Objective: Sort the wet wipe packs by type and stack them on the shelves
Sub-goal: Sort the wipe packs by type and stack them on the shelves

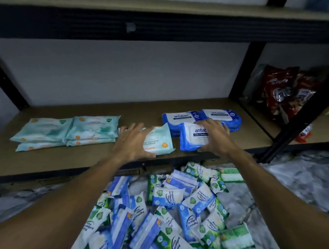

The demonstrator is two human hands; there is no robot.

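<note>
**Q:** Where does each pack sit against the grip?

**A:** The teal pack [159, 142] lies under the left hand [133, 142], near the front edge of the shelf [84, 162] and just right of the teal stacks [66, 132]. The blue pack [192, 139] is under the right hand [215, 139], directly in front of the blue stacks [203, 116]. The two packs are side by side, close together.

**Q:** How do they look?

**A:** The teal one is pale and soft-sided, with a round orange mark at one corner and its print turned sideways. The blue one has a white label reading "antab", and fingers cover the rest of the word.

**Q:** And the hands?

**A:** Both bare arms reach forward, palms down, over a loose heap of packs [166, 208] in blue and green on the floor. Each grip holds its pack, with fingers spread across the top and the thumb hooked at the near edge. Whether the packs rest on the shelf or are lifted off it cannot be told.
</note>
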